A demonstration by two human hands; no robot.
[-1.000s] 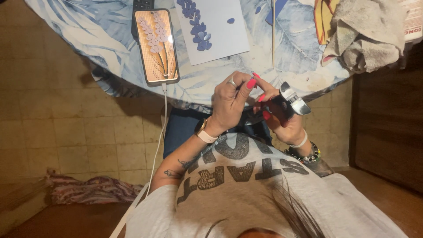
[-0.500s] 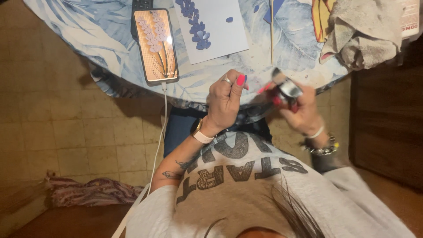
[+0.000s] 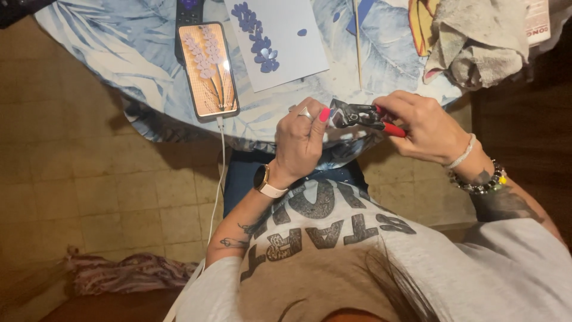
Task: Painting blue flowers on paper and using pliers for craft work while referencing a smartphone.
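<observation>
Currently red-handled pliers (image 3: 360, 116) are held over the lap, just off the edge of the leaf-print tablecloth (image 3: 119, 53). The handles are gripped in the right hand (image 3: 426, 128), fingers wrapped tight. The left hand (image 3: 304, 140) is curled, fingertips pinched against the tool's dark head; whether a small piece is held there cannot be told. A phone (image 3: 208, 70) and a white card with blue petals (image 3: 286, 53) are laid beyond. Judged: a gripping or cutting step; steady alignment is called for next.
</observation>
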